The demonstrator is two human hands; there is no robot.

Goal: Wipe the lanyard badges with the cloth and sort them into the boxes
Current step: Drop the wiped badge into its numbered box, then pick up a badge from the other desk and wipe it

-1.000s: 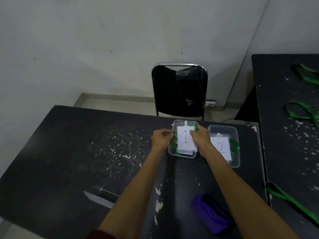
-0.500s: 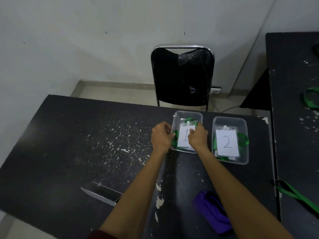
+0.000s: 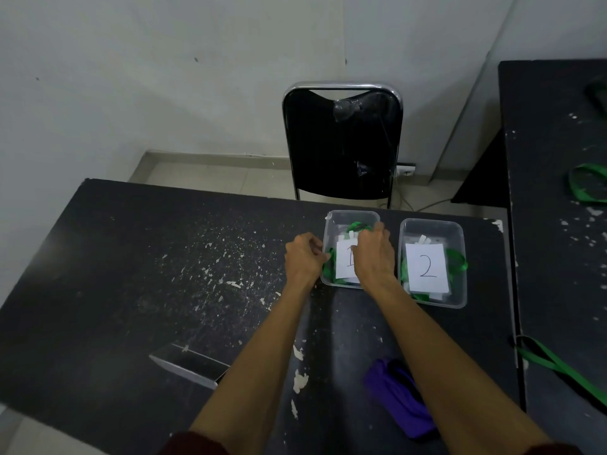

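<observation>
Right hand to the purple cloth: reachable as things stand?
Probably yes: the right hand is at the clear plastic box marked 1, and the purple cloth lies bare beside that forearm, nothing between.

One wide-angle view, worn on the head, looks forward and steeply down onto a black table (image 3: 164,274). Both forearms enter from the bottom edge, and the left hand (image 3: 303,259) and right hand (image 3: 374,257) reach box 1 (image 3: 332,224) just right of centre, with box 2 (image 3: 461,290) beside it. A chair (image 3: 341,142) and wall (image 3: 164,77) fill the top; a second table (image 3: 558,241) runs down the right edge
</observation>
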